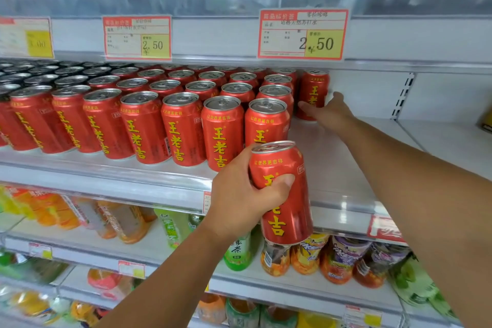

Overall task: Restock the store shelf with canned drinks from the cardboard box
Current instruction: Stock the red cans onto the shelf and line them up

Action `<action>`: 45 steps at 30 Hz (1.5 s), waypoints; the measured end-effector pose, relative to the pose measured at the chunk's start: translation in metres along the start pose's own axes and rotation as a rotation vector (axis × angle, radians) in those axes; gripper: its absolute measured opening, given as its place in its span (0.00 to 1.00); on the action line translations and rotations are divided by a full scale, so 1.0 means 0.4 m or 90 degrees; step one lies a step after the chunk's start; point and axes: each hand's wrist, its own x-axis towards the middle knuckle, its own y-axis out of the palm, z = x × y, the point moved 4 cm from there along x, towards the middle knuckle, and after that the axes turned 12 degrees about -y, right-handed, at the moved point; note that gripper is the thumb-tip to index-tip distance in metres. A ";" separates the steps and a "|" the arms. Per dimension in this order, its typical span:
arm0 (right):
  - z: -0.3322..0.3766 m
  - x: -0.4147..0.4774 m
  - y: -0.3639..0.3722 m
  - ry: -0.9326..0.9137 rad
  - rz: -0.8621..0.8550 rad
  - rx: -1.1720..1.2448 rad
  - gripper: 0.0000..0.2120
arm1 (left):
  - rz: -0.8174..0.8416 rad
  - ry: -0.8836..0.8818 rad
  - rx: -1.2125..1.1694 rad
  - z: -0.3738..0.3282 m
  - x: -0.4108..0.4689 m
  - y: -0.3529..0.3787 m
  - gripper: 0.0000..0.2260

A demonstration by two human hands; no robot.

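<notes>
Your can (290, 210) is red with yellow characters. The price tag (302, 34) is white, red-edged, with a yellow square

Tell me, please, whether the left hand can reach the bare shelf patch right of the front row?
Probably yes: the left hand holds its can just before that bare shelf patch, and nothing stands on it. The right arm crosses only its right side, ending at the back can.

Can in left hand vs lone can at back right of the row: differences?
The held can is in the air before the shelf edge; the back can stands on the shelf.
The held can tilts; the back can is upright.
The left hand wraps the held can's middle; the right hand holds the back can low down.
Shared: same red design, yellow lettering.
</notes>
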 end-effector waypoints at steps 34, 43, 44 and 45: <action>0.041 -0.290 -0.084 -0.057 0.019 -0.001 0.35 | -0.037 0.146 0.349 0.033 -0.016 -0.074 0.18; 0.038 -0.159 -0.021 -0.054 0.006 0.012 0.39 | -0.069 0.226 0.345 0.053 -0.008 -0.063 0.14; 0.035 -0.152 -0.014 -0.055 0.001 0.021 0.40 | -0.068 0.230 0.348 0.053 -0.009 -0.062 0.14; 0.031 -0.145 -0.009 -0.056 -0.006 0.027 0.40 | -0.068 0.234 0.351 0.055 -0.010 -0.061 0.14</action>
